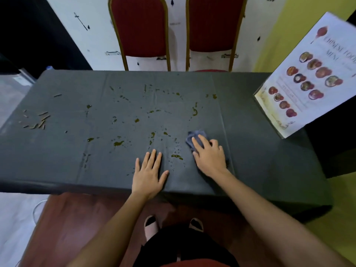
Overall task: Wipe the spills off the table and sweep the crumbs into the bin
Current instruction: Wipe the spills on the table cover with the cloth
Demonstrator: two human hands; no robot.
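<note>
The right hand (209, 157) presses flat, fingers spread, on a soft blue-grey cloth (194, 136) near the table's (260, 160) front right. The left hand (148, 173) lies open and empty beside it, bracing. The limp cloth likely bunches, so palm pressure suits the greenish spills (118, 143); crumbs (36, 120) lie far left.

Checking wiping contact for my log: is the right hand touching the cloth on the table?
Touching. The head view shows the right hand pressed flat on the blue-grey cloth, fingers spread over it, with the cloth bunched beneath them on the table.
</note>
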